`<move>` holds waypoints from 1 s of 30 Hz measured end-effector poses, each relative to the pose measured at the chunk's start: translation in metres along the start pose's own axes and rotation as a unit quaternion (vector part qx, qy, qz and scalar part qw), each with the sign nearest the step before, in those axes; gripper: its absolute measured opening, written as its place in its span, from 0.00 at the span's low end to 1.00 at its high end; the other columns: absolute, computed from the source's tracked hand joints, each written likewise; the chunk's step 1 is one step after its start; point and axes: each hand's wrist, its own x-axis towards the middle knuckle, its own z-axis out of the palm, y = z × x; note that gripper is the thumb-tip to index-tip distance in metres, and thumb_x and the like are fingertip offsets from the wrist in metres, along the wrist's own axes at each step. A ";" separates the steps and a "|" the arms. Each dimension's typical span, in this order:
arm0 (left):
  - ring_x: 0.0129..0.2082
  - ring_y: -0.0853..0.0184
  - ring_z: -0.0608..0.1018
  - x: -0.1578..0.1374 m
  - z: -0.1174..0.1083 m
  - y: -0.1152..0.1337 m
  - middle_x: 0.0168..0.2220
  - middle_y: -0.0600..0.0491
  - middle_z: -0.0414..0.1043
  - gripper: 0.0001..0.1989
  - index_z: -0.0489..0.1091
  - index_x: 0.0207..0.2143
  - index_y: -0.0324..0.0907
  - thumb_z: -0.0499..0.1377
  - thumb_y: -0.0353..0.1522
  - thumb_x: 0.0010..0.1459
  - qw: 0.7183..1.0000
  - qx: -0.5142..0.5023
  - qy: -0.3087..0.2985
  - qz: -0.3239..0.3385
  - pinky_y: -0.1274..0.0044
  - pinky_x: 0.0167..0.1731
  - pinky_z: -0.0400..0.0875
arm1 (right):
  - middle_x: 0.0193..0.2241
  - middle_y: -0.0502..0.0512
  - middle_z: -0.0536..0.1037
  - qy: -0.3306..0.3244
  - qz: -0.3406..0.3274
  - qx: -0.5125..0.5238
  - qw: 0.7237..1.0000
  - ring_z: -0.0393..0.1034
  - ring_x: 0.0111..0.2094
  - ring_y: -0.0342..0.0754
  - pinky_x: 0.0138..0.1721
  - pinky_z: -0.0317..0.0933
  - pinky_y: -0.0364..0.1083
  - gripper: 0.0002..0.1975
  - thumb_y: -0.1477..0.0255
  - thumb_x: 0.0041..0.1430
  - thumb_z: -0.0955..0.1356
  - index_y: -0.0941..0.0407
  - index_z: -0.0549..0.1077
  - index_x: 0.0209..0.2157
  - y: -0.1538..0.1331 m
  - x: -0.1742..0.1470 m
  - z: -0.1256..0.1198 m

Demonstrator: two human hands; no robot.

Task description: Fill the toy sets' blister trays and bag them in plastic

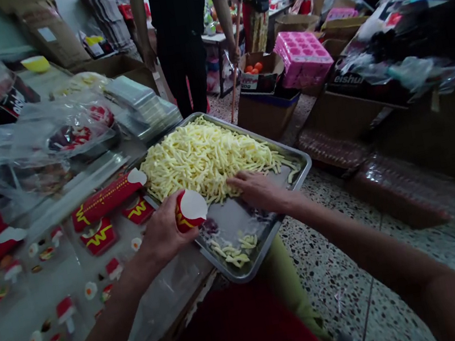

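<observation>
My left hand (pixel 162 224) is wrapped round a red fry carton (pixel 182 212) with a white inner back, held over the near left edge of a metal tray (pixel 262 257). A heap of pale yellow french fries (pixel 207 153) covers the far part of this tray. At the heap's near edge, my right hand (pixel 258 188) has its fingers bent among the fries, with the fingertips partly hidden. A few loose fries (pixel 234 252) lie in the tray's near corner. On the table to the left are folded red cartons with yellow marks (pixel 98 235).
Small bagged toy-like pieces (pixel 53 336) lie in rows on the table. Clear plastic packs (pixel 134 101) are stacked behind. A person in dark clothes (pixel 184 33) stands beyond the tray. Cardboard boxes (pixel 265 112) and a pink pack (pixel 303 57) crowd the right side.
</observation>
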 end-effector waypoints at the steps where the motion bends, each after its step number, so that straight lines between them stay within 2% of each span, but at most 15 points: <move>1: 0.58 0.51 0.75 -0.002 0.000 0.000 0.61 0.43 0.69 0.43 0.57 0.65 0.43 0.66 0.40 0.47 1.000 -0.008 -0.002 -0.013 0.63 0.59 0.70 | 0.45 0.58 0.79 -0.026 -0.019 0.017 0.999 0.72 0.45 0.52 0.47 0.61 0.48 0.19 0.76 0.62 0.70 0.52 0.77 0.55 0.000 -0.001 -0.001; 2: 0.58 0.52 0.75 -0.005 -0.001 -0.001 0.62 0.44 0.69 0.44 0.56 0.66 0.43 0.66 0.41 0.49 0.999 -0.018 -0.004 -0.027 0.63 0.59 0.70 | 0.42 0.56 0.80 -0.042 -0.025 0.045 0.998 0.73 0.43 0.50 0.45 0.61 0.48 0.18 0.74 0.62 0.71 0.51 0.78 0.54 0.001 -0.003 -0.004; 4: 0.57 0.55 0.76 -0.010 -0.004 -0.004 0.61 0.47 0.70 0.44 0.55 0.68 0.46 0.66 0.43 0.51 0.997 -0.047 -0.009 -0.059 0.64 0.58 0.70 | 0.37 0.53 0.80 -0.034 0.005 0.105 0.994 0.73 0.38 0.48 0.42 0.61 0.47 0.17 0.68 0.60 0.74 0.51 0.79 0.51 0.003 -0.009 -0.009; 6: 0.55 0.57 0.77 -0.012 -0.005 -0.006 0.59 0.49 0.71 0.43 0.56 0.67 0.48 0.66 0.45 0.52 0.994 -0.074 -0.003 -0.085 0.66 0.57 0.71 | 0.40 0.54 0.80 -0.003 0.033 0.127 0.991 0.73 0.39 0.48 0.41 0.62 0.46 0.19 0.67 0.59 0.75 0.52 0.79 0.52 0.004 -0.012 -0.012; 7: 0.54 0.57 0.77 -0.011 -0.005 -0.006 0.59 0.49 0.72 0.42 0.56 0.66 0.48 0.66 0.45 0.51 0.993 -0.081 0.004 -0.088 0.66 0.57 0.72 | 0.44 0.56 0.80 -0.001 0.016 0.125 0.992 0.73 0.42 0.49 0.43 0.62 0.47 0.20 0.69 0.59 0.75 0.52 0.78 0.53 0.004 -0.011 -0.011; 9: 0.54 0.57 0.77 -0.006 -0.003 -0.001 0.59 0.48 0.71 0.42 0.57 0.65 0.46 0.67 0.43 0.49 0.994 -0.076 0.027 -0.075 0.67 0.56 0.72 | 0.50 0.57 0.77 -0.044 -0.064 0.114 0.990 0.72 0.47 0.50 0.47 0.62 0.47 0.21 0.73 0.59 0.74 0.50 0.78 0.55 0.002 -0.008 -0.006; 11: 0.54 0.55 0.76 0.001 0.000 0.006 0.58 0.47 0.70 0.41 0.59 0.62 0.45 0.67 0.41 0.47 0.996 -0.044 0.051 -0.051 0.66 0.56 0.71 | 0.50 0.56 0.78 -0.097 -0.111 0.103 0.984 0.72 0.46 0.50 0.47 0.61 0.46 0.20 0.74 0.59 0.73 0.49 0.78 0.54 0.003 -0.003 0.002; 12: 0.55 0.54 0.75 0.003 0.002 0.009 0.58 0.46 0.70 0.40 0.60 0.61 0.44 0.67 0.40 0.46 0.997 -0.017 0.064 -0.041 0.65 0.58 0.70 | 0.48 0.55 0.79 -0.104 -0.100 0.097 0.985 0.72 0.44 0.49 0.45 0.60 0.46 0.19 0.73 0.60 0.74 0.49 0.79 0.52 0.006 -0.002 0.005; 15: 0.56 0.49 0.74 0.005 0.004 0.011 0.55 0.44 0.72 0.37 0.64 0.57 0.43 0.68 0.42 0.45 0.994 0.061 0.089 -0.033 0.61 0.61 0.65 | 0.38 0.53 0.81 -0.079 -0.003 0.083 0.993 0.72 0.36 0.48 0.38 0.57 0.45 0.12 0.65 0.63 0.72 0.51 0.82 0.47 0.022 -0.002 0.006; 18: 0.52 0.52 0.77 -0.001 0.003 0.004 0.53 0.47 0.74 0.37 0.63 0.58 0.44 0.68 0.45 0.48 0.995 0.043 0.073 -0.059 0.64 0.56 0.69 | 0.28 0.54 0.79 -0.087 0.081 0.011 0.993 0.71 0.32 0.48 0.32 0.51 0.46 0.14 0.59 0.65 0.69 0.53 0.83 0.39 0.034 -0.009 -0.005; 20: 0.50 0.54 0.78 -0.006 0.002 0.000 0.52 0.48 0.75 0.38 0.63 0.59 0.44 0.68 0.47 0.48 0.995 0.022 0.063 -0.079 0.66 0.53 0.72 | 0.28 0.55 0.79 -0.124 0.136 -0.063 0.981 0.70 0.32 0.50 0.31 0.48 0.46 0.16 0.58 0.65 0.68 0.54 0.83 0.36 0.034 -0.013 -0.016; 22: 0.50 0.54 0.78 -0.009 0.000 -0.001 0.52 0.47 0.75 0.39 0.63 0.59 0.43 0.69 0.48 0.48 0.994 0.024 0.062 -0.091 0.67 0.52 0.72 | 0.31 0.58 0.80 -0.157 0.171 -0.123 0.965 0.71 0.34 0.52 0.31 0.49 0.47 0.15 0.60 0.66 0.67 0.54 0.82 0.36 0.027 -0.014 -0.026; 24: 0.50 0.54 0.79 -0.011 -0.001 0.000 0.52 0.47 0.75 0.40 0.64 0.59 0.43 0.69 0.48 0.47 0.993 0.030 0.060 -0.096 0.67 0.51 0.73 | 0.37 0.62 0.80 -0.133 0.189 -0.188 0.954 0.71 0.39 0.55 0.35 0.51 0.48 0.13 0.65 0.66 0.66 0.56 0.82 0.37 0.017 -0.012 -0.034; 27: 0.50 0.53 0.79 -0.013 -0.005 0.004 0.53 0.47 0.75 0.39 0.64 0.59 0.44 0.70 0.46 0.48 0.992 0.043 0.069 -0.095 0.66 0.51 0.73 | 0.44 0.68 0.78 -0.033 0.189 -0.274 0.942 0.68 0.46 0.61 0.42 0.52 0.53 0.12 0.70 0.64 0.66 0.59 0.81 0.39 0.001 -0.007 -0.039; 30: 0.52 0.52 0.78 -0.019 -0.011 0.005 0.55 0.46 0.73 0.37 0.63 0.59 0.45 0.70 0.44 0.49 0.989 0.066 0.093 -0.095 0.65 0.52 0.73 | 0.43 0.65 0.78 -0.021 0.106 -0.255 0.961 0.67 0.45 0.59 0.43 0.52 0.54 0.10 0.71 0.63 0.67 0.57 0.80 0.42 -0.012 0.000 -0.034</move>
